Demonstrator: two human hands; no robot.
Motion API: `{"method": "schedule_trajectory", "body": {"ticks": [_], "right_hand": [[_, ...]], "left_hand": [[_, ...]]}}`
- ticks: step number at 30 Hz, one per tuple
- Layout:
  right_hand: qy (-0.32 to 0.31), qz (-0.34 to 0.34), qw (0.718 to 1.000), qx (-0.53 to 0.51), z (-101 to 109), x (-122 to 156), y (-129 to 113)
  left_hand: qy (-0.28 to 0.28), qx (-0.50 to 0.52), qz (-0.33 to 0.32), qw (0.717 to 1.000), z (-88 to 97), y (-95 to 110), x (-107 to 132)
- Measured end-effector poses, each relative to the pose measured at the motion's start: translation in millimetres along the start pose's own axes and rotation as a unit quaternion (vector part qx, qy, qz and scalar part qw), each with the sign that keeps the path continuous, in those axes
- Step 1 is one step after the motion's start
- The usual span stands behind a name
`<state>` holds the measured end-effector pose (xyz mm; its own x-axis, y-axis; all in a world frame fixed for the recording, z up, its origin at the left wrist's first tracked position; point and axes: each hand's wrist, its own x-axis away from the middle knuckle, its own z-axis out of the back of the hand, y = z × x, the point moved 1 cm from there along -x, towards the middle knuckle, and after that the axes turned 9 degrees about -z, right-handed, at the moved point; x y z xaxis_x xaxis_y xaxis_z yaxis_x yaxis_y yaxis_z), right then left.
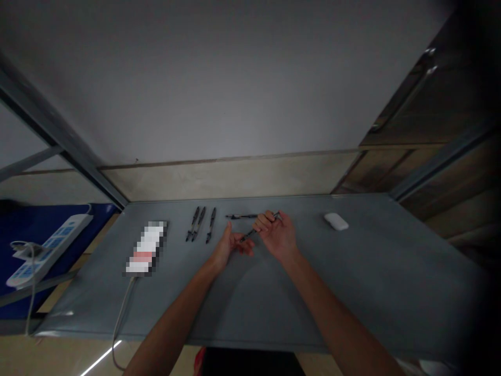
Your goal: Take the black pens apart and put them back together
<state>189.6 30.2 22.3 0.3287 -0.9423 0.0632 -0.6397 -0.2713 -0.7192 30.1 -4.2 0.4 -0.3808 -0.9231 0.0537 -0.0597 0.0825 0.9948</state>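
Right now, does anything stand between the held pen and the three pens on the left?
Yes, the left hand is between the held pen and the three pens. Another pen lies crosswise, farther back.

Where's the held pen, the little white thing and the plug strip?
Held pen (248, 235): head view, on its uncovered dark stretch.
Little white thing (335, 221): head view, on its top.
Plug strip (54, 249): head view, mid-length on its top.
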Motion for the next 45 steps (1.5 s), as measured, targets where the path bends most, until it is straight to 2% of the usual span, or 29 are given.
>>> {"method": "schedule_trajectory", "body": {"ticks": [4, 12, 19, 24, 45], "right_hand": [[-0.004, -0.003, 1.000, 0.008, 1.4, -1.2, 2.0], [-0.013, -0.026, 0.999, -0.042, 1.3, -0.5, 3.4], [-0.074, -0.053, 0.983, -0.162, 1.6, -0.3, 3.4], [-0.079, -0.063, 0.975, -0.197, 0.3, -0.1, 5.2], [-0.076, -0.067, 0.976, -0.194, 1.2, -0.8, 8.1]], "left_hand": [[-0.006, 0.012, -0.008, 1.000, 0.5, 0.9, 1.0], [-0.005, -0.007, 0.014, 1.000, 0.8, 0.3, 0.6], [-0.009, 0.053, 0.002, 0.999, 1.8, -4.2, -1.8], [-0.013, 0.072, 0.002, 0.997, 3.6, -5.6, -0.7], [-0.007, 0.070, 0.014, 0.997, 4.0, -5.3, -1.1]]}}
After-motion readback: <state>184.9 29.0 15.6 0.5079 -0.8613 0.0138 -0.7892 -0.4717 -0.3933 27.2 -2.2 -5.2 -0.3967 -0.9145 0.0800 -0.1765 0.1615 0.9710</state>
